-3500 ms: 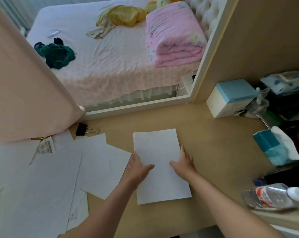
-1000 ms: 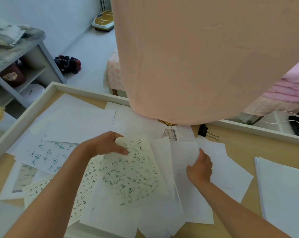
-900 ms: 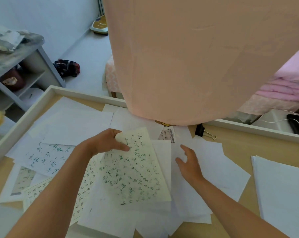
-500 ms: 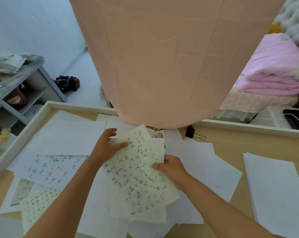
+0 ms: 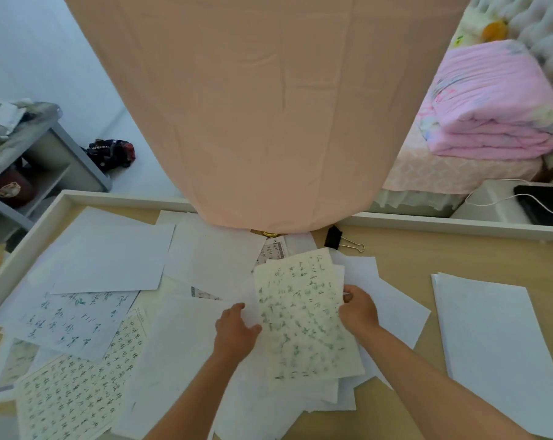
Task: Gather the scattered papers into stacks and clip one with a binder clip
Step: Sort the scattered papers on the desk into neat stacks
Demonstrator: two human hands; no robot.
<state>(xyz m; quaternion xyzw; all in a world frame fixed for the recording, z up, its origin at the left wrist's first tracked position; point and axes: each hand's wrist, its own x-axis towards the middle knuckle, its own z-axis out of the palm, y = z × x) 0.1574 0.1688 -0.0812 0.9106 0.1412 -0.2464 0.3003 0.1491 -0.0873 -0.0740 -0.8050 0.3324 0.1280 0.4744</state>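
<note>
A cream sheet with green handwriting [image 5: 303,315] lies on top of a small pile of white papers at the desk's middle. My right hand [image 5: 359,309] grips the right edge of that pile, thumb on top. My left hand [image 5: 235,333] rests at its left edge, thumb touching the sheet. Several loose papers [image 5: 110,258], some written on in green, lie scattered to the left. A neat white stack [image 5: 497,341] sits at the right. A black binder clip [image 5: 334,238] with silver handles lies at the back of the wooden desk [image 5: 405,252], untouched.
A large pink curtain [image 5: 269,106] hangs over the back of the desk. The desk has a raised white rim [image 5: 30,239]. A grey shelf unit [image 5: 30,160] stands at the left, a bed with a folded pink quilt [image 5: 491,106] at the right.
The handwritten sheet and the papers under it have moved right. My left hand slid from the sheet's top corner down to its left edge; my right hand shifted right with the pile.
</note>
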